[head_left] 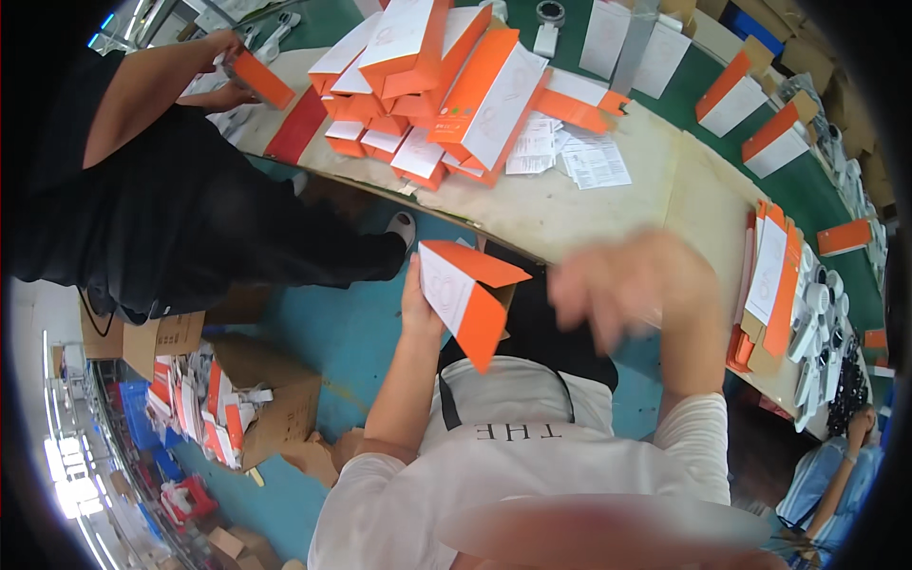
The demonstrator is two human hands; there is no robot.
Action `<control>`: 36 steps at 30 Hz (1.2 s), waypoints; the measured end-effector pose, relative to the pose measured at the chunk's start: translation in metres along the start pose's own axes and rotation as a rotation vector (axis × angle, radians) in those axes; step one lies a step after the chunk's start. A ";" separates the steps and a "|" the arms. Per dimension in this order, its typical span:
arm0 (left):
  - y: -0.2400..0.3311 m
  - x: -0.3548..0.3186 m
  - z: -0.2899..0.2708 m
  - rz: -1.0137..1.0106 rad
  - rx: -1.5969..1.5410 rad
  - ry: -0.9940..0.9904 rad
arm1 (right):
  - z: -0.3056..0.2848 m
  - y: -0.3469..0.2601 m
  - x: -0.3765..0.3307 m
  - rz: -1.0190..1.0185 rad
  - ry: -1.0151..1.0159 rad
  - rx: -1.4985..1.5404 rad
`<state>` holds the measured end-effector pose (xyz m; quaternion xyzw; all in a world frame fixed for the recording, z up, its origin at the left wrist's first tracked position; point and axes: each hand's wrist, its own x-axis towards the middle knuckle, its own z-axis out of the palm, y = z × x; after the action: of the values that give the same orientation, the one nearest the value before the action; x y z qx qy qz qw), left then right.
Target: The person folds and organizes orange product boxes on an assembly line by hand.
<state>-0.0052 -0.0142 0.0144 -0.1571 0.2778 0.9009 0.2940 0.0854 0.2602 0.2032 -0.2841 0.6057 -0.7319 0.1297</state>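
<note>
My left hand [415, 302] is closed round the side of an orange and white carton [446, 285], held off the table's front edge, over my lap. Its orange flaps stand out at the end turned to my right, so that end is open. What lies inside the carton cannot be made out. To the right, my right hand [632, 285] is raised near the table edge, apart from the carton. Motion smears its fingers, and nothing held in it can be made out.
Closed cartons [404, 47] are piled on the worktable [655, 190], beside printed leaflets [594, 160]. Flattened cartons [766, 275] and white devices [819, 318] lie at right. Upright cartons [731, 106] stand on a green surface. A co-worker at left holds a carton [261, 78]; a cardboard box [285, 404] sits below.
</note>
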 end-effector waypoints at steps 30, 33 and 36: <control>-0.037 0.001 0.028 -0.127 -0.193 0.232 | 0.037 0.044 0.000 -0.317 0.483 -1.677; -0.042 -0.006 0.043 -0.058 -0.037 0.188 | 0.045 0.054 0.006 -0.136 0.176 -1.548; -0.037 0.001 0.028 -0.046 -0.072 0.094 | 0.050 0.052 0.007 0.075 0.104 -1.182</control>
<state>0.0137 0.0278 0.0205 -0.2162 0.2552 0.8950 0.2953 0.1004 0.2033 0.1601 -0.2501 0.9257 -0.2785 -0.0545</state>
